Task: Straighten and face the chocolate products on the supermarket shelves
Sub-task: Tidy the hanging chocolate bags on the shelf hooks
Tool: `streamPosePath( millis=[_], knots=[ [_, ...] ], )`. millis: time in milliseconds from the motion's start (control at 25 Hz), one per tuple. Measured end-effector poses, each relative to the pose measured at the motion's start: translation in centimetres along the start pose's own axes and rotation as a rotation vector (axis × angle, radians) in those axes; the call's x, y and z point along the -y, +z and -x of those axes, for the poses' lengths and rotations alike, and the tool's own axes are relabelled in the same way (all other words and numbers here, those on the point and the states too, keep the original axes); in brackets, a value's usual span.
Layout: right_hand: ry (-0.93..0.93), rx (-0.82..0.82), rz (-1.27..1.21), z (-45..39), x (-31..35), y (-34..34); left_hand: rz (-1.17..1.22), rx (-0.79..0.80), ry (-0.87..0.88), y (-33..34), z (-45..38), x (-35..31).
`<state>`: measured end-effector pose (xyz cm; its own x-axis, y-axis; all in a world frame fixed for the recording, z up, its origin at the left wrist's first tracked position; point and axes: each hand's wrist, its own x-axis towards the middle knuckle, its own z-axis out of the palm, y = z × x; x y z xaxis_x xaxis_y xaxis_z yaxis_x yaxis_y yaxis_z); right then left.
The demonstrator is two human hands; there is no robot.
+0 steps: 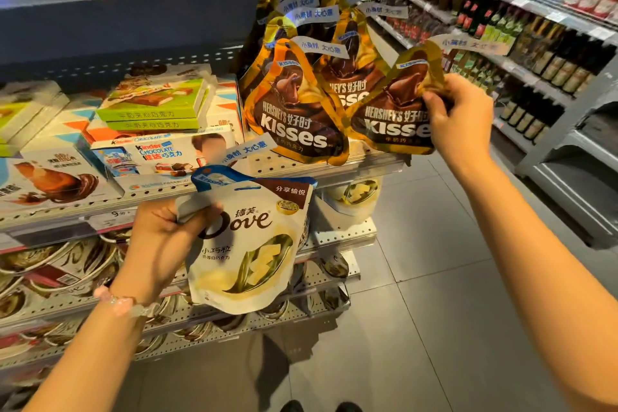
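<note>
Your left hand [157,237] grips a white Dove chocolate pouch [249,251] below the perforated metal shelf [301,170]; your right hand [458,117] pinches a gold teardrop Hershey's Kisses bag [396,110] beside its standing row [297,104].

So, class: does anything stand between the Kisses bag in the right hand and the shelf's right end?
Nothing visible. The right hand holds the Kisses bag beside the standing Kisses bags; the shelf edge below looks bare.

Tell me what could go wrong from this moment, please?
The right hand pinches only the edge of a tilted Kisses bag at the shelf's end; it might slip and fall. The left hand grips the white Dove pouch and a blue Kisses bag together; one may drop.
</note>
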<state>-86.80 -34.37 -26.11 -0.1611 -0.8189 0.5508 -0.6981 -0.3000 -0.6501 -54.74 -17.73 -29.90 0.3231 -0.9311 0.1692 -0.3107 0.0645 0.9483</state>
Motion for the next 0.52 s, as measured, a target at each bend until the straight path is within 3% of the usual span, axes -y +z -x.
streamPosePath(
  millis=[280,520],
  knots=[
    [0.008,0.093,-0.051,-0.5,0.5,2.5,-0.035,-0.063,-0.034,-1.0,0.9,-0.1],
    [0.058,-0.069,-0.196,1.7,-0.5,3.1,-0.051,-0.050,-0.043,-1.1,1.3,-0.1]
  ],
)
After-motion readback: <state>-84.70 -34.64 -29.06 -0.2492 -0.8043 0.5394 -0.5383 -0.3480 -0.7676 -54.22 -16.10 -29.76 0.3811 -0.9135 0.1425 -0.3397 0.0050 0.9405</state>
